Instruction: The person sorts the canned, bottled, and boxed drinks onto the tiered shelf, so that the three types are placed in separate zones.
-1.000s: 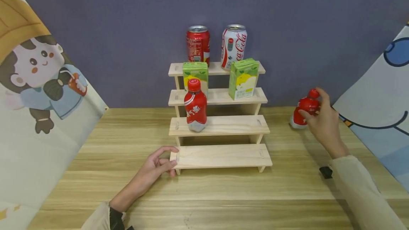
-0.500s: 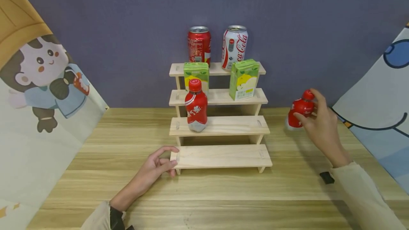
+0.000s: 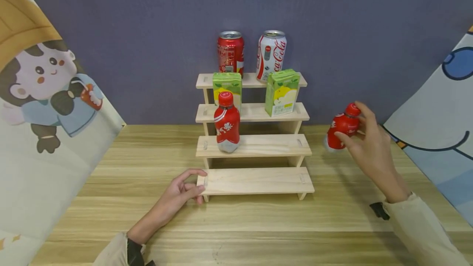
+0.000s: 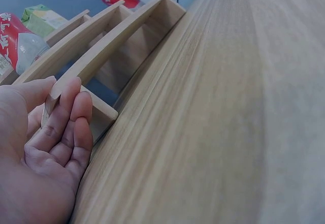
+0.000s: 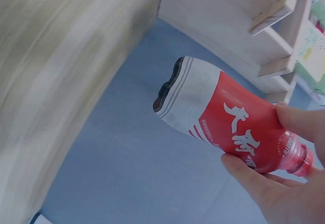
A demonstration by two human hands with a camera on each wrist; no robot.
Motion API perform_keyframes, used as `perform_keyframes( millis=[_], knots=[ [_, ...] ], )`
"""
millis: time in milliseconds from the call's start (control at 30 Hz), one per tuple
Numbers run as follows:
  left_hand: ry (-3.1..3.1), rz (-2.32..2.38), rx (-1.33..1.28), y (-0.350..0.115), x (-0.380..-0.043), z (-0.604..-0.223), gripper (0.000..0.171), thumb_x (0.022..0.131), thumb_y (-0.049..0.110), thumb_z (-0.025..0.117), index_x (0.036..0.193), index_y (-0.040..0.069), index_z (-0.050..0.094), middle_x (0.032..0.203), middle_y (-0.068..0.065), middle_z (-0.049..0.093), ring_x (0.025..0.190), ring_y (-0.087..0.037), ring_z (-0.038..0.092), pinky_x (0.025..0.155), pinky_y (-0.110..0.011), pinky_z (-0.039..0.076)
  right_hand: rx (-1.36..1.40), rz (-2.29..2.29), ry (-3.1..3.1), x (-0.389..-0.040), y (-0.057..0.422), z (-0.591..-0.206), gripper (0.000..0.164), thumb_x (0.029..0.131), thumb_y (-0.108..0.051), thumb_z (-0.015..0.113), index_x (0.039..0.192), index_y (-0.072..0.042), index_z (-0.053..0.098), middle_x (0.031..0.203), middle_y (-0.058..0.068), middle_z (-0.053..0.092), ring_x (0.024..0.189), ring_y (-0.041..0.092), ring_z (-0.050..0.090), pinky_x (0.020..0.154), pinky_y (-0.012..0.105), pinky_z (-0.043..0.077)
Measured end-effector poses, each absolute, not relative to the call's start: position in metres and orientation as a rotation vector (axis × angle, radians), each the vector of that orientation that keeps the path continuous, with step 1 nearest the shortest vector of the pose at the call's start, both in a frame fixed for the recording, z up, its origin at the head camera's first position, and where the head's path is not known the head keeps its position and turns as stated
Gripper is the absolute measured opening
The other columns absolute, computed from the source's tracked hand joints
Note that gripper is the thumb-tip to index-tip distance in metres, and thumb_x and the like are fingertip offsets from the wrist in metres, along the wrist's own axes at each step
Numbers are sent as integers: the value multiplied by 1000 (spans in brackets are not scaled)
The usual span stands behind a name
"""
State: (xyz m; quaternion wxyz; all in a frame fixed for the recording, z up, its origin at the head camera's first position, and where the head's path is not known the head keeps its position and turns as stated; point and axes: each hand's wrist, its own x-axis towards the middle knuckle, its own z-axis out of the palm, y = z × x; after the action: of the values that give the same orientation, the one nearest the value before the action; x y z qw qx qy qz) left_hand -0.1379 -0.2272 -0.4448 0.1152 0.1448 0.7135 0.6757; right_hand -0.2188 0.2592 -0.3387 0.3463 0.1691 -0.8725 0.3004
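Note:
A four-step wooden display rack (image 3: pixel 258 180) stands against the back wall. My left hand (image 3: pixel 179 194) pinches the left end of its lowest step, thumb and fingers on either side of the board (image 4: pixel 96 56). To the right of the rack, my right hand (image 3: pixel 375 157) grips a small red drink bottle (image 3: pixel 343 129) around its upper body. In the right wrist view this bottle (image 5: pixel 238 122) is tilted, its white-and-dark base clear of the table. A matching red bottle (image 3: pixel 227 124) stands upright at the left of the second step from the bottom.
Two green juice cartons (image 3: pixel 282 95) stand on the third step, the left one partly hidden by the bottle. On the top step are a red can (image 3: pixel 230 52) and a white cola can (image 3: pixel 271 54). Printed cartoon panels (image 3: pixel 55 93) flank the wooden table (image 3: pixel 240 233).
My right hand has lifted the red bottle off the table and carried it a little left toward the rack. The left hand keeps its place on the lowest step.

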Motion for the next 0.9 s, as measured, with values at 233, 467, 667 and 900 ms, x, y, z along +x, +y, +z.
perform_keyframes(
  millis=[233, 467, 667, 900],
  knots=[
    [2098, 1971, 421, -228, -139, -446, 38, 101, 14, 60, 137, 7, 49, 72, -6, 70, 73, -25, 68, 80, -32, 51, 449, 731, -2267, -208, 251, -329, 101, 70, 5, 87, 154, -15, 34, 124, 30, 62, 101, 48, 65, 82, 11, 42],
    [2102, 1959, 415, -228, -139, -445, 39, 101, 16, 60, 137, 8, 49, 72, -6, 69, 73, -25, 67, 76, -31, 50, 454, 707, -2264, -197, 245, -320, 102, 70, 4, 87, 154, -18, 33, 127, 29, 61, 101, 49, 65, 85, 14, 44],
    [2099, 1959, 411, -229, -138, -444, 39, 101, 16, 60, 137, 9, 49, 72, -6, 69, 74, -25, 67, 80, -32, 50, 500, 715, -2220, -189, 237, -308, 104, 68, 8, 87, 154, -18, 35, 129, 26, 62, 103, 46, 66, 89, 4, 38],
    [2101, 1962, 413, -228, -139, -444, 39, 100, 16, 61, 137, 9, 49, 72, -7, 69, 74, -26, 67, 84, -33, 51, 546, 728, -2198, -180, 227, -297, 105, 68, 10, 86, 154, -18, 34, 133, 22, 60, 109, 41, 65, 92, 4, 38]
  ],
)
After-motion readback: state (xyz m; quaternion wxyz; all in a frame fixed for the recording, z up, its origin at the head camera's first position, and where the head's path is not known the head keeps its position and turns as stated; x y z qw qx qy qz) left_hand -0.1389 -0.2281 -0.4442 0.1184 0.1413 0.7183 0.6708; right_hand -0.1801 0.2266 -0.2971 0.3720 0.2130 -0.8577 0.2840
